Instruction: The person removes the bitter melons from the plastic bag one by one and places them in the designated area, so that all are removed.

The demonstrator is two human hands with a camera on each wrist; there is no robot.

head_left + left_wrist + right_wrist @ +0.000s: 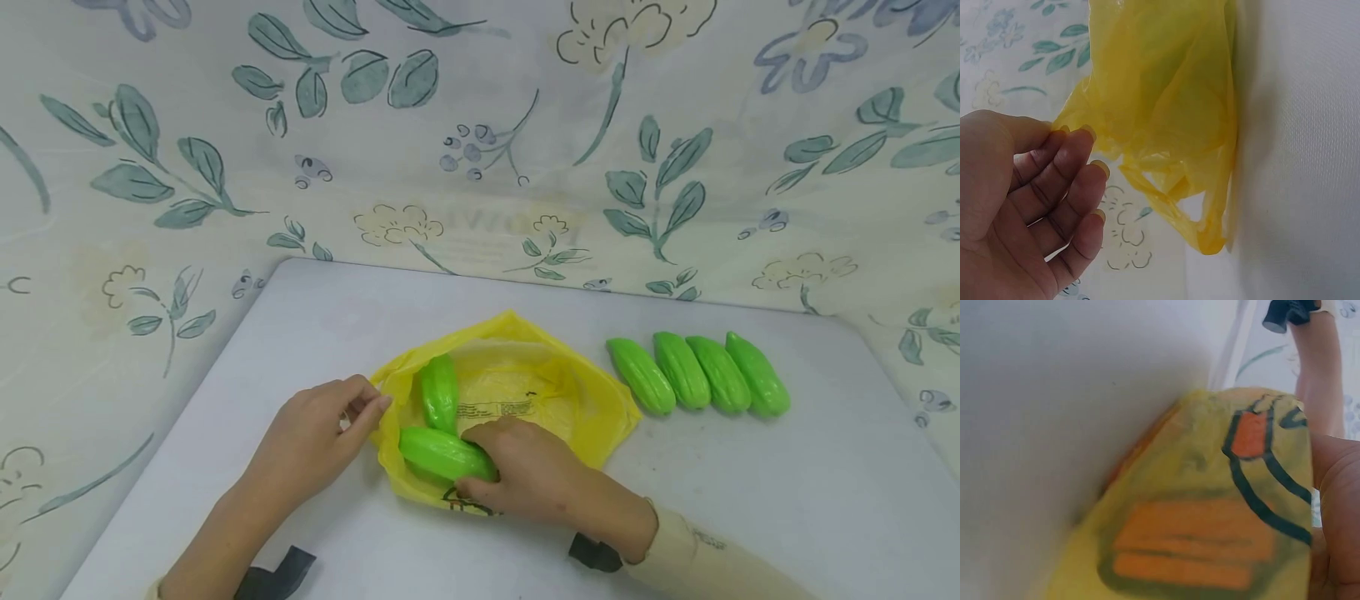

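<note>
A yellow plastic bag [600,400] lies on the table with its mouth spread wide. My left hand [318,433] pinches the bag's left rim between thumb and fingertips; the left wrist view shows the thin plastic [1166,94] at those fingertips, with a handle loop below. Inside the bag, my right hand [532,471] grips one end of a glossy green, ridged, gourd-like piece [442,452]. A second such green piece [440,393] lies behind it in the bag. In the right wrist view the bag's printed side [1197,487] hides most of the right hand [1341,512].
Several similar green gourd-like pieces [701,375] lie in a slanted row on the white table [750,500], right of the bag. A floral cloth [480,150] hangs behind the table's back edge. Black straps [277,575] show under the wrists.
</note>
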